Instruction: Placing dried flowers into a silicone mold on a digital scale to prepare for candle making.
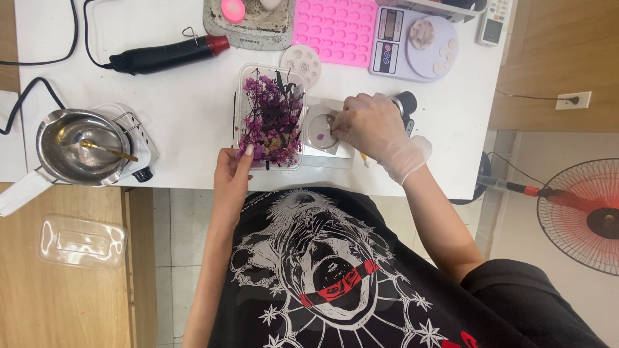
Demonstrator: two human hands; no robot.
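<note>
- A white rectangular desk carries everything, with a wooden floor strip at the left.
- A pink silicone mould tray with rows of small round cavities lies at the far edge, beside a grey digital kitchen scale.
- A shiny steel melting pot on a small white heater stands at the left edge, a gold spoon inside.
- A black heat gun with a red nozzle lies across the far left of the desk.
- A clear plastic box of dried purple flowers sits near the front edge, at the middle.
- The right hand (in a thin clear glove) curls over a small round mould with a purple centre, fingertips pinched together on it, just right of the box.
- The bare left hand rests at the box's near left corner, thumb against its wall, fingers curled under the desk edge.
</note>
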